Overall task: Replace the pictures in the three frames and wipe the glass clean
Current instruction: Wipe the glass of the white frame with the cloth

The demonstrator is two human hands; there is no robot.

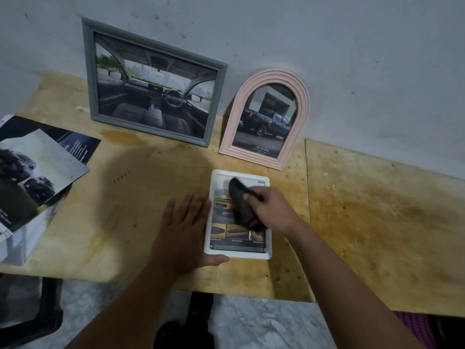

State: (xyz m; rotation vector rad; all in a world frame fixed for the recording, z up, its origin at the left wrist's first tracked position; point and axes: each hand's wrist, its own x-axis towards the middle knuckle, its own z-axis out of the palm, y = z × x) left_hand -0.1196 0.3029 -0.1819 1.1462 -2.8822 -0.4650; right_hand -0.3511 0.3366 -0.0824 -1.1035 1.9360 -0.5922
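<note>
Head view: small white rectangular picture frame (238, 215) lies flat on the plywood tabletop (377, 210), steadied by the left hand (187, 230), fingers spread flat. A crumpled black cloth (242, 205) is gripped by the right hand (273, 210) on the glass. Corners likely need even, overlapping passes.

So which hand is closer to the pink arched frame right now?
Right. The right hand grips a dark cloth on the white frame, just below the pink arched frame; the left hand lies flat farther left.
</note>
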